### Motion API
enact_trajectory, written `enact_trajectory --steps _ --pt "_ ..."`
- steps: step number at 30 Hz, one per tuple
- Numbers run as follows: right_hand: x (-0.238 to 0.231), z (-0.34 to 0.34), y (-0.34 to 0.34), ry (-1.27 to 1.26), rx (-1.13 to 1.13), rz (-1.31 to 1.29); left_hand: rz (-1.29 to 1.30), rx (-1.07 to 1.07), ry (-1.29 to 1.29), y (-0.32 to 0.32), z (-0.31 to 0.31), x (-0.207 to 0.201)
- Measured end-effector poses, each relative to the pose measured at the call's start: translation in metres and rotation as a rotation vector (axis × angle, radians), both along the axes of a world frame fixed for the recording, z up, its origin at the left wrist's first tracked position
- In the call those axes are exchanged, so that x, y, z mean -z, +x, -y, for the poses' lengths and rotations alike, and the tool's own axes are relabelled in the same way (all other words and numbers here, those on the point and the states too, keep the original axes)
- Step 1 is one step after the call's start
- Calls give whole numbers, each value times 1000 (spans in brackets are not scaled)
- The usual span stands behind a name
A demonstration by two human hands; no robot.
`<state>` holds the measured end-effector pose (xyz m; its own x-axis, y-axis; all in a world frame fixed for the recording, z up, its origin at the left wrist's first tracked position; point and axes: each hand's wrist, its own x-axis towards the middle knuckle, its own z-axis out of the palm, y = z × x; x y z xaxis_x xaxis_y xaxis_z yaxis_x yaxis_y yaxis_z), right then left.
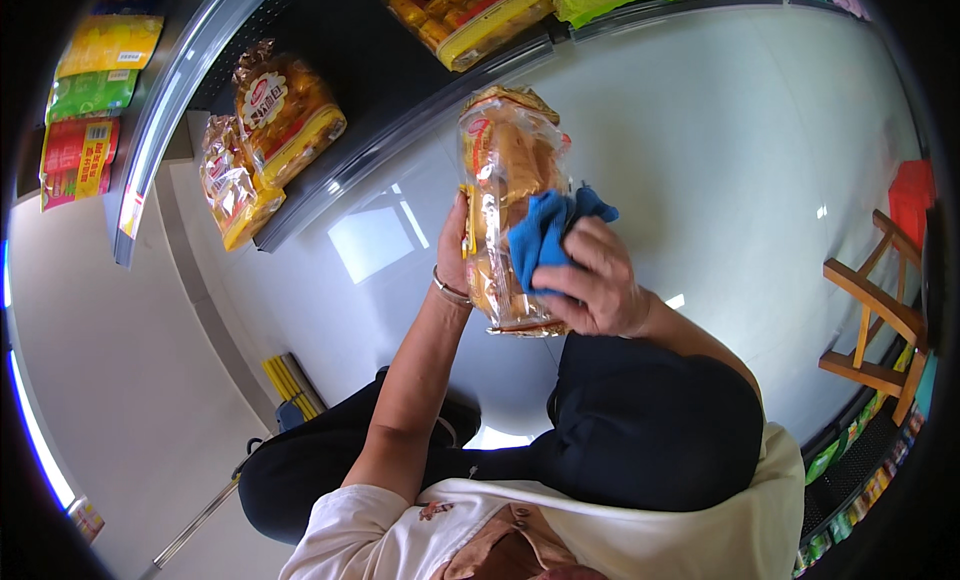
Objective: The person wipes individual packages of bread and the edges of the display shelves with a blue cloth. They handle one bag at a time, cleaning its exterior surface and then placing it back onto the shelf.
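Observation:
A clear plastic bag of bread rolls (510, 160) is held up in front of me over the floor. My left hand (455, 245) grips its left side, the fingers partly hidden behind the bag. In my right hand (597, 280) is a bunched blue cloth (545, 235), pressed against the bag's right side. The right fingers are curled round the cloth and slightly blurred.
Similar bread bags (285, 120) stand on a dark shelf (330, 185) ahead and left, with another bread bag (465, 20) farther along. Colourful packets (90, 95) fill the left shelf. A wooden stool (875, 300) is at right. A metal pole (200, 520) lies lower left.

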<state>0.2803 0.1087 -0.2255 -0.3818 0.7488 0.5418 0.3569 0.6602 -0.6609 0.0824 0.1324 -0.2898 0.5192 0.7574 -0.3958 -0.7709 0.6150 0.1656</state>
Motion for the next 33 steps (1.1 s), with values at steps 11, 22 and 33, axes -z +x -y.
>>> enact_trajectory --steps 11,22,33 --pt "16 -59 32 -516 391 -424 62 115 -66 -4 19 30" --pt "10 -112 183 -864 -264 -2373 291 102 -4 23 29 -3" --pt "58 -154 191 -723 -511 -2202 399 212 -17 145 46 -24"
